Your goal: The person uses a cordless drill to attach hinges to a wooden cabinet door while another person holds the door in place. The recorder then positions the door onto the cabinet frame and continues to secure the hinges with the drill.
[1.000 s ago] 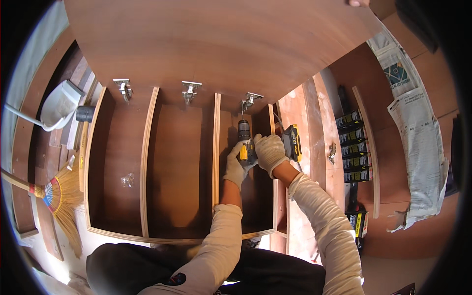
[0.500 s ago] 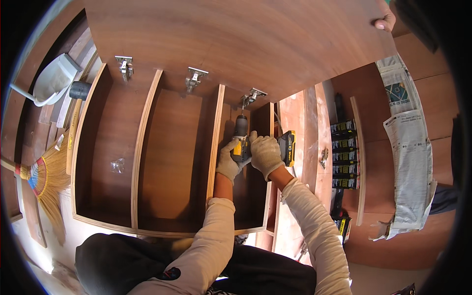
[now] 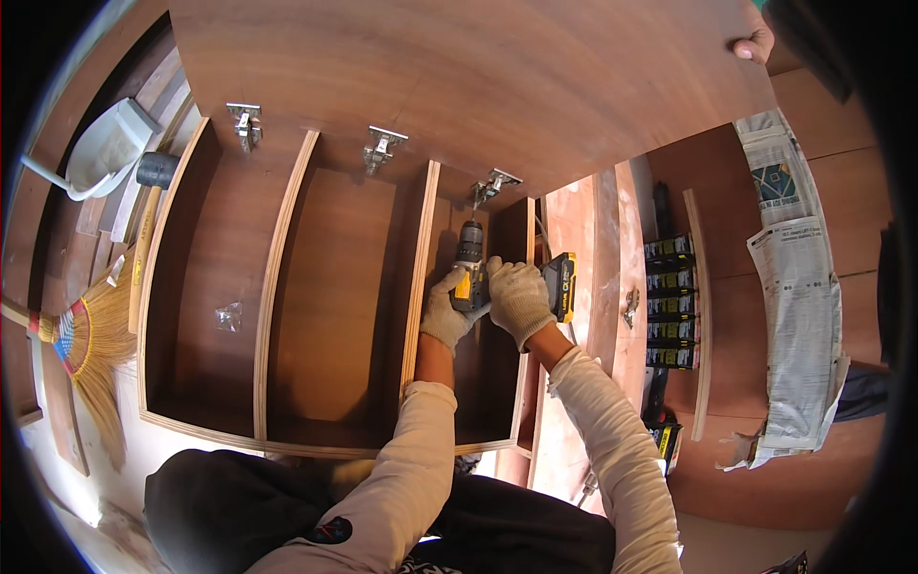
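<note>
- Our left hand (image 3: 448, 314) and right hand (image 3: 521, 304) grip the drill (image 3: 469, 251); tilting could skid it off the right hinge (image 3: 493, 187).
- If the far helper's curled hand (image 3: 755, 44) slackens, the panel (image 3: 459, 81) may shift.

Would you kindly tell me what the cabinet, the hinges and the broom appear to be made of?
Cabinet: probably plywood with a smooth brown face; its pale edges look layered.
Hinges: likely plated metal, given their bright silvery shine.
Broom: apparently dried plant fibre, matte, with fine straw-coloured strands.
</note>
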`<state>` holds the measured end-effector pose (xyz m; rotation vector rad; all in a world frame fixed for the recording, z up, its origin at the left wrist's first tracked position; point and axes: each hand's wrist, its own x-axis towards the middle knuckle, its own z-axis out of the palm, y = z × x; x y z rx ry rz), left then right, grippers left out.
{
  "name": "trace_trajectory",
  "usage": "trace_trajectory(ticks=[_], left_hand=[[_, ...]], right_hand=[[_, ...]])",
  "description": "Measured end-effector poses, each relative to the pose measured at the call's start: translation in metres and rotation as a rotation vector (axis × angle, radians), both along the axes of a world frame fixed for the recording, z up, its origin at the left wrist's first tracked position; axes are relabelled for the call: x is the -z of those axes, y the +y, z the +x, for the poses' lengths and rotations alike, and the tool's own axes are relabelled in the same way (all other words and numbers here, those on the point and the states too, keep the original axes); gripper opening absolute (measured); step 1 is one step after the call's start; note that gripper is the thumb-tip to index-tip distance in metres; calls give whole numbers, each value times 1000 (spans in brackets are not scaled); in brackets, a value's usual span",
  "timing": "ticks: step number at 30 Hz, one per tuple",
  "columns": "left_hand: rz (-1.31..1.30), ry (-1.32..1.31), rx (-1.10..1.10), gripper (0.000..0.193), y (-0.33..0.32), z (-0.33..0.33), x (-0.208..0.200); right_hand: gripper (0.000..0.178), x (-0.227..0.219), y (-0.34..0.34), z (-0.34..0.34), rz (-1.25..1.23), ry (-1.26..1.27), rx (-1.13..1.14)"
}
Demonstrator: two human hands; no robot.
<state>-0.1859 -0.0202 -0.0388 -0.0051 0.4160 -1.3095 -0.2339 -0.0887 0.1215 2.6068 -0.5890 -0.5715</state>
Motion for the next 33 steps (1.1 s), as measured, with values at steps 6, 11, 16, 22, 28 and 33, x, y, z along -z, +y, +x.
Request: trace_trajectory(ticks=[6,11,16,22,28,33], left_hand=[[-43,62,-30,52,3,-4,-8],[-21,75,-11,52,5,-1,-10],[-44,120,-46,52,2,0,-10],[478,-336,-62,43,0,-2,-31],[714,-468,-137,41,-3,2,-51],[681,-467,-137,45,-2,6,-47]], right_hand=[[29,-4,1,0,19,19,17],[28,-6,3,2,12,33,31],[25,3,7,2,-33,-14,31],[26,16,6,2,-31,-15,85],[26,6,5,2,74,-15,127],[32,9,3,2,104,-34,139]])
